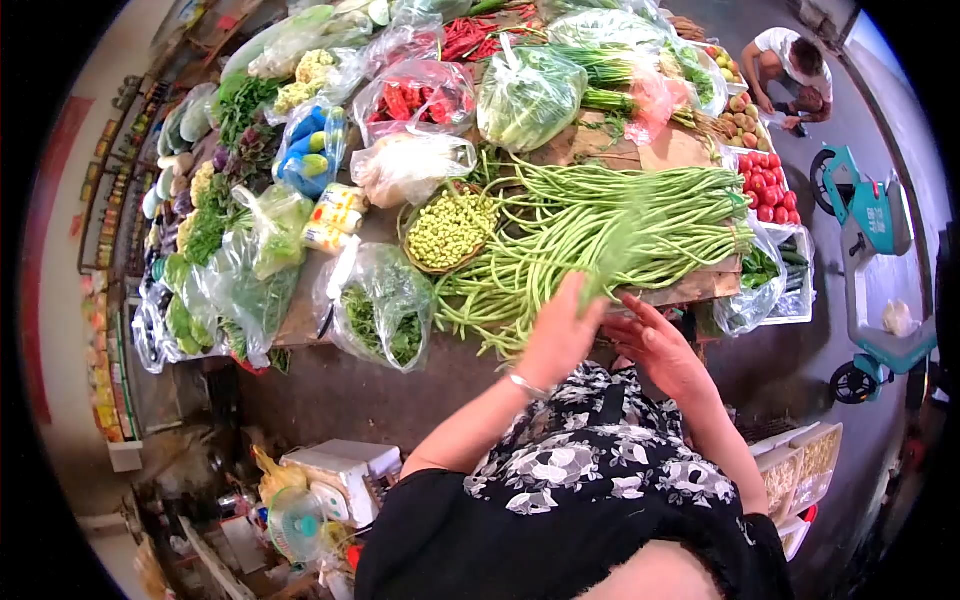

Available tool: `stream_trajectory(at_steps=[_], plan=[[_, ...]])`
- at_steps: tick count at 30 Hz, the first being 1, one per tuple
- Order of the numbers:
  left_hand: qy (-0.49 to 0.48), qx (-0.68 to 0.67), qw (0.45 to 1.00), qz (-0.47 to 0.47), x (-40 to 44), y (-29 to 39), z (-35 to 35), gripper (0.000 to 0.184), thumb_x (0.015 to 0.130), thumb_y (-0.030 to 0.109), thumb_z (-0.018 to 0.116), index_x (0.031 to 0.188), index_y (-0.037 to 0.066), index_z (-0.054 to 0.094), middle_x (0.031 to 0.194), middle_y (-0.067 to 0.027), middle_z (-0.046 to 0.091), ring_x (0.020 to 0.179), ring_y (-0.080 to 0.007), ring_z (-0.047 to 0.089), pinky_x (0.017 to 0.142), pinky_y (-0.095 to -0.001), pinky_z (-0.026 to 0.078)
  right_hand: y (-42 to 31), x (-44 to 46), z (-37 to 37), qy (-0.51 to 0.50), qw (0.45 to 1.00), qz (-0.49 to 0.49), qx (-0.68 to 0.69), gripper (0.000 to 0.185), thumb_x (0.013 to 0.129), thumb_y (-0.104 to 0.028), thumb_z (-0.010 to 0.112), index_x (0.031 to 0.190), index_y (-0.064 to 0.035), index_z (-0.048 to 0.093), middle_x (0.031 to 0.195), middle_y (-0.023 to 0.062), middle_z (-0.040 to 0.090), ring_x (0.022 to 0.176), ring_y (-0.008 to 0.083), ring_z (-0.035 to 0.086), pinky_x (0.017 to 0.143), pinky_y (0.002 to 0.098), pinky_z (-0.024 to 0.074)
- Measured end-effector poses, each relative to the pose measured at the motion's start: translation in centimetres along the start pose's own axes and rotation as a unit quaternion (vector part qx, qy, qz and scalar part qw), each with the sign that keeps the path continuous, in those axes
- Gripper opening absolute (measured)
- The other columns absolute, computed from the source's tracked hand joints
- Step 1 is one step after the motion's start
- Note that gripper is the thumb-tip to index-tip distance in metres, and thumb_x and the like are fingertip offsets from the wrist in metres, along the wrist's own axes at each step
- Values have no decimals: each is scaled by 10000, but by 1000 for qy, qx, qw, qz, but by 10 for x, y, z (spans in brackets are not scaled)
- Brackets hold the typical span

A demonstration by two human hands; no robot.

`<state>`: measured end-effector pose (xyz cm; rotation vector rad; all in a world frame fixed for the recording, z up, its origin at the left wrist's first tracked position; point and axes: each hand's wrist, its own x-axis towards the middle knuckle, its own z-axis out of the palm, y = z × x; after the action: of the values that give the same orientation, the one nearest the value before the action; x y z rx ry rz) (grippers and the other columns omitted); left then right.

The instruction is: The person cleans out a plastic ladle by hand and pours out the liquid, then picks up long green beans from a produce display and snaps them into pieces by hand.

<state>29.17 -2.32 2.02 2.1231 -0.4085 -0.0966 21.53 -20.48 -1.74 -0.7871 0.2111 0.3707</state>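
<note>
My left hand [562, 335], with a bracelet at its wrist, is at the table's front edge. A blurred green vegetable [622, 240] rises from beside its fingers; motion hides its kind, and the grip is partly hidden. To the right, my right hand [655, 345] has its fingers loosely bent and apart, with nothing plainly in them. Just beyond both hands lies a wide heap of long green beans [560, 215], some ends hanging over the edge. Left of the beans sits a round basket of small green pods or beans [450, 230].
A bag of leafy greens [380, 320] stands at the front edge. Behind are bagged red peppers [415, 100] and bagged cabbage [530, 95]. Tomatoes [766, 188] fill a crate at right. A person [790, 65] crouches near a teal scooter [875, 215].
</note>
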Motion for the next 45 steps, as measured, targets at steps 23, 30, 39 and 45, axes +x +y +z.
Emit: stream_trajectory(at_steps=[23, 30, 39, 45], plan=[[22, -677, 673, -298, 42, -103, 14, 272, 998, 253, 504, 1163, 39, 535, 846, -76, 603, 726, -178, 609, 718, -395, 549, -19, -20, 31, 14, 998, 43, 41, 211, 890, -79, 546, 1082, 10, 555, 591, -7, 440, 490, 91, 430, 517, 252, 363], [212, -631, 709, -233, 67, -123, -101, 211, 1036, 227, 425, 1067, 40, 518, 649, 33, 388, 483, -75, 274, 432, -239, 246, -49, -62, 0, 240, 963, -37, -117, 181, 946, -140, 525, 1066, -14, 577, 770, 80, 602, 564, 85, 500, 489, 200, 359], [-135, -114, 980, -92, 12, -18, 9, 179, 984, 187, 529, 1059, 48, 613, 740, -58, 641, 643, -194, 611, 619, -319, 475, -53, -35, -1, 243, 956, -60, -150, 298, 960, -196, 584, 1205, -26, 591, 1065, 94, 658, 668, 38, 495, 508, 165, 378], [-248, -215, 942, -71, -27, 3, 51, 215, 964, 215, 557, 1037, 15, 584, 850, -187, 646, 755, -347, 635, 707, -376, 496, -28, -18, 8, 177, 975, 6, -131, 217, 966, -215, 569, 1068, -36, 636, 1058, 61, 656, 830, 87, 568, 677, 230, 432]])
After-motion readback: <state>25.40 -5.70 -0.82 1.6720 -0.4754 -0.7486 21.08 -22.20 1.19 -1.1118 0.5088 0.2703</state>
